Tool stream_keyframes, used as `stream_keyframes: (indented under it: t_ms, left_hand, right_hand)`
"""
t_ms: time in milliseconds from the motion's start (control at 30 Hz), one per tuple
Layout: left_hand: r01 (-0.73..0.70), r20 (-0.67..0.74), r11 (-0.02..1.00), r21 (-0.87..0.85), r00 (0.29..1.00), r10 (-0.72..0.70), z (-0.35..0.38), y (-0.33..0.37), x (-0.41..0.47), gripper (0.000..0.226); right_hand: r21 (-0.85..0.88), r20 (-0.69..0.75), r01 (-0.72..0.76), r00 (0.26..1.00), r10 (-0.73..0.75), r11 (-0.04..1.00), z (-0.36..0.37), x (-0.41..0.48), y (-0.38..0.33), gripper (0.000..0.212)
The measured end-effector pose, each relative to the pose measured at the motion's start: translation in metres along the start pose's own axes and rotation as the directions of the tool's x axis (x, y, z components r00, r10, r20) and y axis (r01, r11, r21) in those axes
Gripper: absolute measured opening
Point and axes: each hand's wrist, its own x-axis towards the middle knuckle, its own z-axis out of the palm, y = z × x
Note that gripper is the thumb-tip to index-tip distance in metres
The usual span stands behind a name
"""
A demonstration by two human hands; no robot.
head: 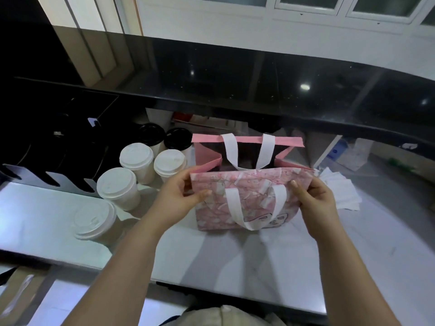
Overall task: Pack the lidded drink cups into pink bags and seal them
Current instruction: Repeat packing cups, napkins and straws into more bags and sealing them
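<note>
Left hand (182,192) pinches the bag (244,198) at its near top left corner; right hand (314,201) pinches the right corner, fingers (294,184) curled over the rim; cups (116,188) stand left on the surface (235,260).

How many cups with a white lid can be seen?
4 cups left of the pink bag: two side by side, one nearer, one nearest. Others may be hidden.

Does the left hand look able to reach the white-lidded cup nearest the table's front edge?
Probably yes: nothing stands between the left hand and that cup on the table. However, its fingers pinch the pink bag and must let go first.
</note>
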Motion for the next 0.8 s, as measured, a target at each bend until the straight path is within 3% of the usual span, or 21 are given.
stream_keyframes:
  t_ms: [200,333,467,600,700,800]
  left_hand:
    - [0.01,-0.157,0.992,-0.123,0.987,-0.029,0.0,0.0,0.0,0.018]
    - [-0.013,-0.131,0.987,-0.163,0.991,-0.008,-0.004,-0.001,-0.006,0.017]
    - [-0.126,-0.146,0.973,-0.194,0.984,0.098,-0.006,-0.003,-0.008,0.019]
    - [-0.16,-0.231,0.987,0.018,0.96,0.16,-0.015,-0.011,0.0,0.01]
    - [-0.174,-0.104,0.97,0.167,0.976,0.193,-0.019,-0.013,0.002,0.012]
    - [-0.117,-0.002,0.979,0.168,0.993,0.119,-0.022,-0.012,0.005,0.015]
  right_hand:
    - [0.068,-0.014,-0.004,1.0,0.005,0.998,0.019,-0.013,-0.001,0.016]
    - [0.086,-0.043,0.026,0.999,-0.023,0.996,0.017,-0.023,0.0,0.007]
    - [0.012,-0.006,0.056,0.998,-0.056,0.998,0.013,-0.026,-0.005,0.02]
    - [-0.068,0.1,0.093,0.991,-0.086,0.993,0.008,-0.025,-0.013,0.027]
    - [-0.145,0.091,0.091,0.993,-0.078,0.985,0.005,-0.023,-0.012,0.028]
    - [-0.25,0.105,0.068,0.994,-0.042,0.966,-0.003,-0.014,-0.01,0.02]
